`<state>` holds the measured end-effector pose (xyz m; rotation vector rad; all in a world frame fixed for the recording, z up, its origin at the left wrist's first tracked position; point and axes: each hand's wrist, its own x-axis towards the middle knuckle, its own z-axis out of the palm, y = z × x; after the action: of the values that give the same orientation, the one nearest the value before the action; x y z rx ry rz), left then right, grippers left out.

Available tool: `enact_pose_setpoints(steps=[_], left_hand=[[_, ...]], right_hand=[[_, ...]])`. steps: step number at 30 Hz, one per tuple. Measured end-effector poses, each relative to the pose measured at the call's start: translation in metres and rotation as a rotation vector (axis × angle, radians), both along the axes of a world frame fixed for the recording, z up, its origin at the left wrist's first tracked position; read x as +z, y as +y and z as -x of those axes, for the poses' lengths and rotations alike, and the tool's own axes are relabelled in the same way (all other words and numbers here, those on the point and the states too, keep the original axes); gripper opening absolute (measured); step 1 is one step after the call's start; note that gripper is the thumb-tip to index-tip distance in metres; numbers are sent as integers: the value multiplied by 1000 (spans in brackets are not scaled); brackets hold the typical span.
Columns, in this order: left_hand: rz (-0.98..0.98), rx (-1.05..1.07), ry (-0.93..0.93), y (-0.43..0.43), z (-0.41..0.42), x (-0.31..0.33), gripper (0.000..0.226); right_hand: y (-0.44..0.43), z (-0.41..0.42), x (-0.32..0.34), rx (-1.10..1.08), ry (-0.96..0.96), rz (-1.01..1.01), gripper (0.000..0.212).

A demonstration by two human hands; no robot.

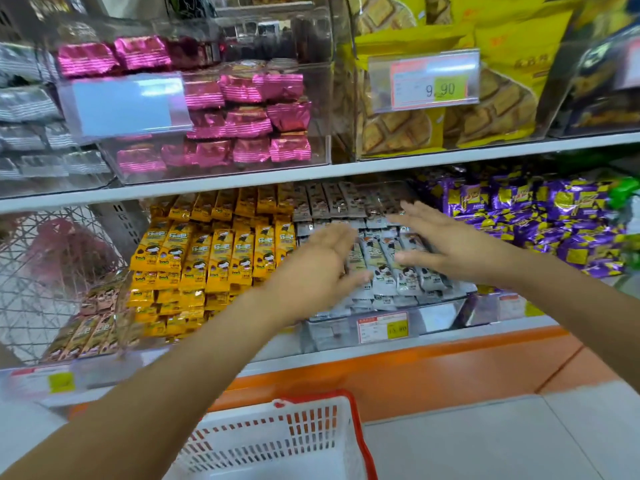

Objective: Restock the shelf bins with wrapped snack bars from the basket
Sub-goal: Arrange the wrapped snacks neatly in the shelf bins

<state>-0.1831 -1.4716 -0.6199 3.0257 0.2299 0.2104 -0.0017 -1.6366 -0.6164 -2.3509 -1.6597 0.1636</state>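
Grey-white wrapped snack bars (384,268) fill a clear bin (440,313) on the lower shelf, stacked in rows. My left hand (322,261) lies with straight fingers against the left side of the stack. On the right side of the same bars, my right hand (440,237) is spread flat. Neither hand grips a bar. Yellow wrapped bars (214,251) fill the bin to the left. Below, on the floor, stands the white basket with a red rim (356,431); what I see of its inside holds no bars.
Pink foil packs (242,109) and yellow biscuit bags (450,109) sit in clear bins on the upper shelf. Purple wrapped sweets (554,220) lie right of the grey bars. Brown bars (93,327) sit at lower left. An orange plinth (450,362) runs under the shelf.
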Motion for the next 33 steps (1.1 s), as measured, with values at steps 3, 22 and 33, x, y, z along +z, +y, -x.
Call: enact_pose_setpoints(steps=[3,22,33], left_hand=[[-25,-58,98,-18,-5,-17,90],[-263,23,-31,-9,-24,-49,98],[-203,88,23,-15,-29,-44,89]], right_hand=[[-23,1,-13,11,-55,108,90],[-7,-11,-56,137,-344,-64,83],[-8,-5,-45,102,-354,-39,85]])
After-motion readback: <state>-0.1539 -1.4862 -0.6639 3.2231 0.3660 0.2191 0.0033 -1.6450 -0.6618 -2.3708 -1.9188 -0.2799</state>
